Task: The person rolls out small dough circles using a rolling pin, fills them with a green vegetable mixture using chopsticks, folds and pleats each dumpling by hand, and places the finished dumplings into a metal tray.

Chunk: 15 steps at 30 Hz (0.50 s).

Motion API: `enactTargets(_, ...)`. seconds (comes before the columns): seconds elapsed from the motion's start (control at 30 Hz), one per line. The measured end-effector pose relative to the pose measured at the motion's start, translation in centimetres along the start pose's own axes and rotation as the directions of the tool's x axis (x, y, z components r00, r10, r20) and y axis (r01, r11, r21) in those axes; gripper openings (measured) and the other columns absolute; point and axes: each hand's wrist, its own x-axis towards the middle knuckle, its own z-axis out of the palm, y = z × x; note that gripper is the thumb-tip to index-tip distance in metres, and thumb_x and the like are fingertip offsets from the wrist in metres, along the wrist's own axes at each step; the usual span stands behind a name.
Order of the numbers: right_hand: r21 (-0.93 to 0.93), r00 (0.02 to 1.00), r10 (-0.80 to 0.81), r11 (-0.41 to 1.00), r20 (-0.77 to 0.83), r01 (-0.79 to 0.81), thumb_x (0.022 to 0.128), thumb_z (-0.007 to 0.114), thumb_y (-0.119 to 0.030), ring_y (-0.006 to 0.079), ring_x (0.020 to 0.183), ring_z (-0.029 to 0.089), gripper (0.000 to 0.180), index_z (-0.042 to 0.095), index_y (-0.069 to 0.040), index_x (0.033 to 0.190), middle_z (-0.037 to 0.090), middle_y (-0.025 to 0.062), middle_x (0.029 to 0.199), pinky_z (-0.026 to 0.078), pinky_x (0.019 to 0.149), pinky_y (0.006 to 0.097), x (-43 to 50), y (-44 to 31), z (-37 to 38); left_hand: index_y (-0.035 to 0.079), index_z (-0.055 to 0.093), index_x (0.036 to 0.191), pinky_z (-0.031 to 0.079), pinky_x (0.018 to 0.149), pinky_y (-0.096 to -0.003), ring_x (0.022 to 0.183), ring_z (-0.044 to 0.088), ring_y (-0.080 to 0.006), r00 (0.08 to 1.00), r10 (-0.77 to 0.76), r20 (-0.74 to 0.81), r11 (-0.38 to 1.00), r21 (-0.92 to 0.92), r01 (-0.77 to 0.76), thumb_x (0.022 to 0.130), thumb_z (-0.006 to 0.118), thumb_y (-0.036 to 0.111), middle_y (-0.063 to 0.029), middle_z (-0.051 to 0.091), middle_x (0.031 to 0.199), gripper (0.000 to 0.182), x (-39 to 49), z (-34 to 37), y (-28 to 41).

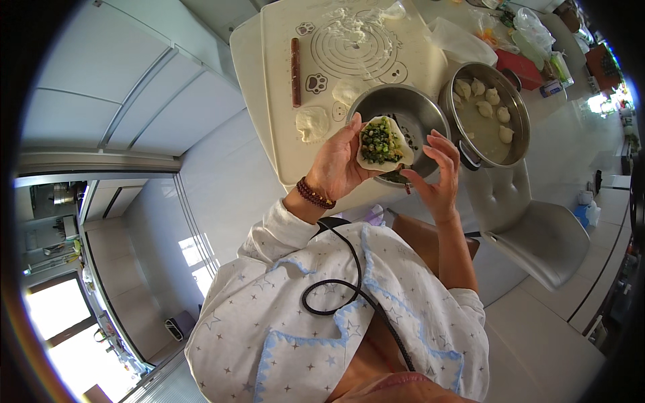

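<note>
My left hand (336, 160) cradles a round dough wrapper (404, 152) in its palm and fingers. A mound of chopped green filling (380, 141) sits on the wrapper, whose edge is unsealed. My right hand (439, 176) is just to the right, fingers spread and curved, holding nothing; its thumb tip is close to the wrapper's lower edge. Beneath both hands stands a stainless steel bowl (373, 95) with some dark green filling left inside, partly hidden by the hands. Two flattened dough pieces, one dough round (311, 124) and another dough round (348, 90), lie left of the bowl.
A brown rolling pin (296, 73) lies on the flour-dusted kneading mat (274, 116). Right of the bowl, a steel steamer pot (484, 146) holds several pleated buns (485, 109). Beyond it are plastic bags (534, 30) and a red box (519, 69). A grey chair (539, 237) stands at right.
</note>
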Motion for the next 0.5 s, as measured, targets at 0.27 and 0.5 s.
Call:
enactTargets(0.27, 0.062, 0.980, -0.159, 0.986, 0.119, 0.153, 0.068, 0.078, -0.004, 0.0287, 0.104, 0.063, 0.022, 0.071, -0.007, 0.089, 0.065, 0.0068, 0.105, 0.052, 0.083, 0.0380, 0.8, -1.0, -1.5, 0.002, 0.045, 0.136, 0.054, 0.091, -0.0338, 0.110, 0.060, -0.0164, 0.998, -0.057, 0.007, 0.870, 0.492, 0.046, 0.104, 0.041, 0.029, -0.0070, 0.058, 0.124, 0.041, -0.8, 0.7, -1.3)
enactTargets(0.5, 0.039, 0.962, -0.255, 0.967, 0.098, 0.253, 0.072, 0.076, -0.008, 0.0292, 0.102, 0.064, 0.021, 0.071, -0.008, 0.092, 0.067, 0.0055, 0.112, 0.054, 0.082, 0.0373, 2.6, -1.9, -0.7, 0.003, 0.043, 0.139, 0.053, 0.088, -0.0277, 0.109, 0.057, -0.0111, 0.953, 0.174, 0.247, 0.595, 0.745, -0.302, 0.102, 0.048, 0.027, -0.0045, 0.056, 0.121, 0.043, 0.4, -0.2, -2.0)
